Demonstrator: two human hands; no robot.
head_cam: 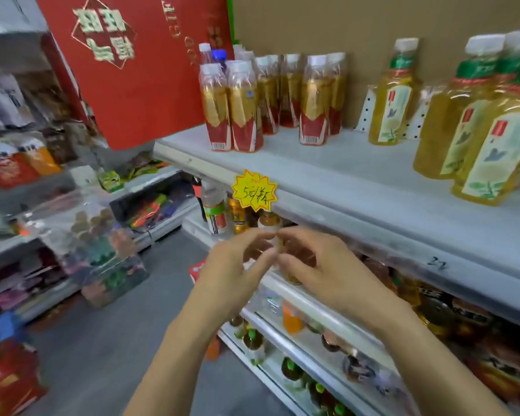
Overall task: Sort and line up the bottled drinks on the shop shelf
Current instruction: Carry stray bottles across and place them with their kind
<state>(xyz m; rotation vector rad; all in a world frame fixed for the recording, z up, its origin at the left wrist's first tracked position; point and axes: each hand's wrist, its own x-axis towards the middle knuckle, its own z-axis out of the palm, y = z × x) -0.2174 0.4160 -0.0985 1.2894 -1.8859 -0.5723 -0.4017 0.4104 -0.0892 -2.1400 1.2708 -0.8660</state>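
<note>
Blur and fingers hide most of a small amber bottle (pixel 270 222) under the shelf edge (pixel 342 219). The left hand (pixel 234 265) and right hand (pixel 318 265) curl round it.

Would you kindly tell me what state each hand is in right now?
Left hand: curled at the small amber bottle; grip cannot be told.
Right hand: the same.
</note>
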